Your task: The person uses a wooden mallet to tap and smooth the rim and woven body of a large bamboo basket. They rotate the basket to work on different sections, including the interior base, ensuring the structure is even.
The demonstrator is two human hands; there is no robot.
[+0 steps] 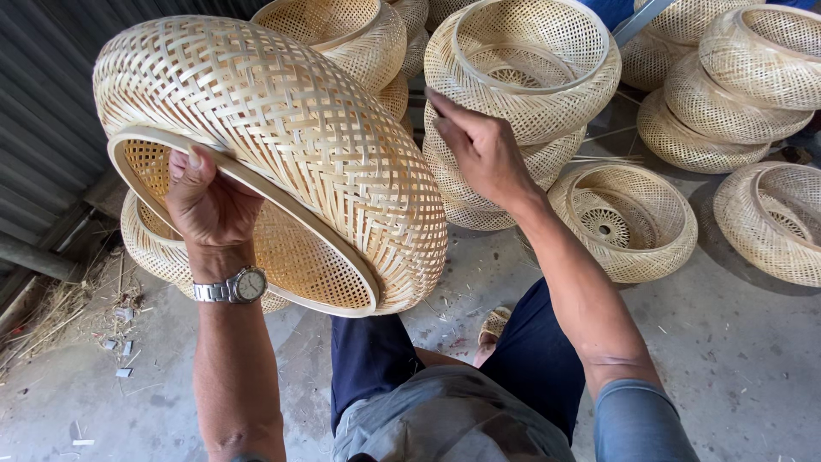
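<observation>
Fingers [184, 167] of your left hand [205, 205] clamp the rim of a pale, round woven basket [282, 137], tilted; your right hand [483, 150] rests half-open on the stacked basket [522, 68].

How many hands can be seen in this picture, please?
2. The left hand grips the rim of the raised basket. The right hand touches the stack of baskets in the middle. Other hands may be out of view.

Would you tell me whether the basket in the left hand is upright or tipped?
Tipped. The woven basket lies on its side, its rimmed opening facing down toward the person, gripped at the rim by the left hand.
</observation>
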